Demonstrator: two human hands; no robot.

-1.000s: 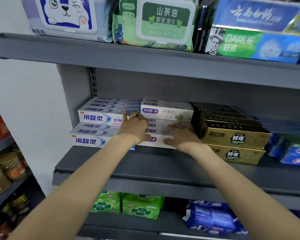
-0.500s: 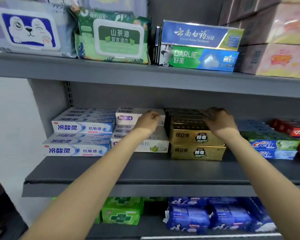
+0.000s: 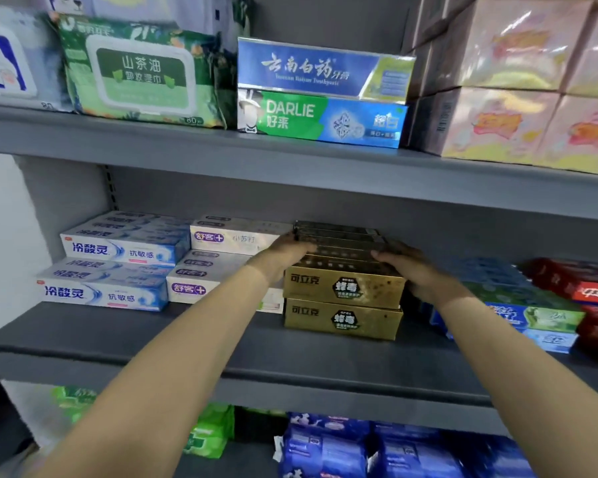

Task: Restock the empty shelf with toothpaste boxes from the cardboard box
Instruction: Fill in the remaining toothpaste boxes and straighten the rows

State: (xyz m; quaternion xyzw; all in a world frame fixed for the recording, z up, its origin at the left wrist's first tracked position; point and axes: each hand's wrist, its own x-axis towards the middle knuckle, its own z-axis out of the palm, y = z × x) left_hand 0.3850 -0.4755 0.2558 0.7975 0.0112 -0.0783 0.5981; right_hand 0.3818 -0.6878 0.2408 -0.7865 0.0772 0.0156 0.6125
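The grey middle shelf (image 3: 152, 343) carries the toothpaste in rows. At its left sit white-and-blue boxes (image 3: 118, 270) printed 冷酸灵 抗敏感, then white boxes (image 3: 218, 260) marked 舒客, partly hidden behind the left forearm. In the middle stands the gold stack (image 3: 342, 305), two high, reading 可立克 and 蜂毒. To the right lie blue-green boxes (image 3: 539, 320) and red boxes (image 3: 587, 288), both too blurred to read. The upper shelf (image 3: 290, 160) holds a green wipes pack (image 3: 142, 70) labelled 山茶油, a DARLIE 好来 box (image 3: 325, 120) under a blue Yunnan Baiyao box (image 3: 325, 69), and pink packs (image 3: 518, 84) cut off at the edge. The left hand (image 3: 283, 253) and the right hand (image 3: 408, 267) clasp the upper gold layer from either side, fingers bent onto its top.
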